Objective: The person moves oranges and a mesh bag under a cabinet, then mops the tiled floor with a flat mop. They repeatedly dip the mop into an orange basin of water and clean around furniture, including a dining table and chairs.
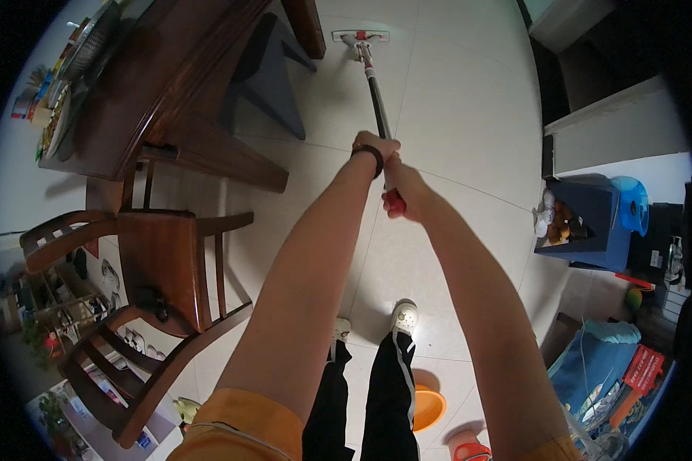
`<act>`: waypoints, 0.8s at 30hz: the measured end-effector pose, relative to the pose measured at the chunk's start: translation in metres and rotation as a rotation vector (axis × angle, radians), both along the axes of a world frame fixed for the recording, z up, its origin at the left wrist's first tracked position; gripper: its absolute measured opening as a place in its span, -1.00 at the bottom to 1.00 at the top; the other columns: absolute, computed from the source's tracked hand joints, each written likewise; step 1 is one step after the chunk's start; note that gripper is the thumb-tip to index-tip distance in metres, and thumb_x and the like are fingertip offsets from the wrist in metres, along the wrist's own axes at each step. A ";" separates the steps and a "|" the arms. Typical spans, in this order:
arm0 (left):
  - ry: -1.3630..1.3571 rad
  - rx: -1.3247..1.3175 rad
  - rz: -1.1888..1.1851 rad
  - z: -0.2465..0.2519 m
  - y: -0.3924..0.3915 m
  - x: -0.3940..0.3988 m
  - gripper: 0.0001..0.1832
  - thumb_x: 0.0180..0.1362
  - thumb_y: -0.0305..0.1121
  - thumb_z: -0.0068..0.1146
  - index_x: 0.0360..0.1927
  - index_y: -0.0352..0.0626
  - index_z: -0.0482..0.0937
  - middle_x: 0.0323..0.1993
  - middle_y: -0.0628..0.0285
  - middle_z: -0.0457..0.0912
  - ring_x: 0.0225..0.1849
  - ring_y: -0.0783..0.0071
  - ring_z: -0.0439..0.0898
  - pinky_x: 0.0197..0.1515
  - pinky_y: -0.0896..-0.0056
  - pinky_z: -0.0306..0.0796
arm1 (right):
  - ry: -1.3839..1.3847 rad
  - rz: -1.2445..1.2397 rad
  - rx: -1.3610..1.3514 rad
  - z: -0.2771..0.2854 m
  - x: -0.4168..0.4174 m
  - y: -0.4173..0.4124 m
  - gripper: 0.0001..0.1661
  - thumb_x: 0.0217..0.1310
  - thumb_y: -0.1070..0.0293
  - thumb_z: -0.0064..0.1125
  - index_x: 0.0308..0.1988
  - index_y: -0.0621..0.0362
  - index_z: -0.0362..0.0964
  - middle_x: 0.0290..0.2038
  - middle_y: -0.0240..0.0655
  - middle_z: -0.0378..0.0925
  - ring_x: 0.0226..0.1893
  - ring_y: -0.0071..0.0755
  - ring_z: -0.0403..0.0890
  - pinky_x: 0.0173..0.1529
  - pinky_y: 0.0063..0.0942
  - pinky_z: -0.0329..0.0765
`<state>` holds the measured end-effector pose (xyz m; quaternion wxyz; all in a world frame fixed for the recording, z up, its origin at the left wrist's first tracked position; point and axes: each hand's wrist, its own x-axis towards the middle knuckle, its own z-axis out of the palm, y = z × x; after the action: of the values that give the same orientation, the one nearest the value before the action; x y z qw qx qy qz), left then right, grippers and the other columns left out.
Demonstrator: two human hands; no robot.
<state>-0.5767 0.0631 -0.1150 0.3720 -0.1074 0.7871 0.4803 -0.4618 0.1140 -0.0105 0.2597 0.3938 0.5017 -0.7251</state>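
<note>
A flat mop stretches away from me, its metal pole [378,104] running up to a wide flat mop head [361,37] with a red middle. The head lies on the pale tiled floor [467,109], just right of a dark wooden table leg [304,26]. My left hand [376,144], with a dark band at the wrist, grips the pole. Close behind it, my right hand [408,190] is wrapped around the upper end, where the red grip end [395,203] shows. Both arms reach straight forward.
On the left stand a dark wooden table [167,75], a grey stool [271,75] and a wooden chair [158,265]. A blue bin [582,225] stands at right. Near my feet are an orange basin [429,409] and a red container [470,449]. A doorway [588,75] opens at upper right.
</note>
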 end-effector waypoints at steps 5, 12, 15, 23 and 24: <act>0.165 -0.263 -0.226 0.030 0.019 0.048 -0.51 -0.26 -0.19 0.25 -0.27 -0.34 0.47 -0.26 -0.03 0.53 -0.22 0.17 0.54 -0.18 0.29 0.43 | -0.082 0.020 0.224 -0.010 0.043 0.010 -0.21 -0.02 -0.38 -0.26 -0.48 0.29 0.13 -0.75 -0.23 0.20 -0.85 -0.40 0.24 -0.83 -0.49 0.13; -0.041 -0.306 -0.191 0.021 -0.041 0.103 -0.56 -0.22 -0.15 0.21 -0.34 -0.30 0.49 -0.34 0.03 0.56 -0.31 0.22 0.56 -0.26 0.30 0.44 | -0.127 0.177 0.239 0.026 0.161 -0.055 -0.21 0.09 -0.34 -0.48 -0.71 0.20 0.14 -0.88 -0.35 0.15 -0.92 -0.51 0.20 -0.88 -0.55 0.07; -0.037 -0.373 -0.206 0.022 -0.053 0.134 -0.56 -0.21 -0.12 0.19 -0.34 -0.27 0.49 -0.34 0.03 0.56 -0.29 0.21 0.55 -0.25 0.28 0.44 | -0.299 0.148 0.234 0.054 0.222 -0.074 -0.25 0.09 -0.32 -0.42 -0.72 0.15 0.09 -0.88 -0.36 0.17 -0.93 -0.51 0.23 -0.88 -0.56 0.16; -0.323 -0.213 -0.044 0.004 -0.109 0.306 -0.51 -0.09 0.05 0.02 -0.43 -0.28 0.49 -0.41 -0.06 0.54 -0.30 0.11 0.54 -0.26 0.17 0.40 | -0.656 0.191 0.028 0.154 0.435 -0.123 -0.49 0.15 -0.02 -0.19 -0.14 0.21 0.20 -0.70 -0.29 0.32 -0.76 -0.42 0.39 -0.70 -0.49 0.31; -0.152 -0.279 -0.074 -0.003 -0.123 0.349 -0.50 -0.06 0.05 -0.02 -0.40 -0.29 0.46 -0.38 -0.08 0.52 -0.28 0.06 0.52 -0.25 0.13 0.38 | -0.667 0.206 0.029 0.167 0.457 -0.124 -0.50 0.14 -0.01 -0.17 -0.12 0.21 0.19 -0.69 -0.28 0.32 -0.75 -0.41 0.39 -0.68 -0.48 0.31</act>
<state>-0.2276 -0.0595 -0.1175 0.4294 -0.1651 0.8191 0.3427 -0.0051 -0.0100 0.1564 0.4757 0.5600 0.4366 -0.5192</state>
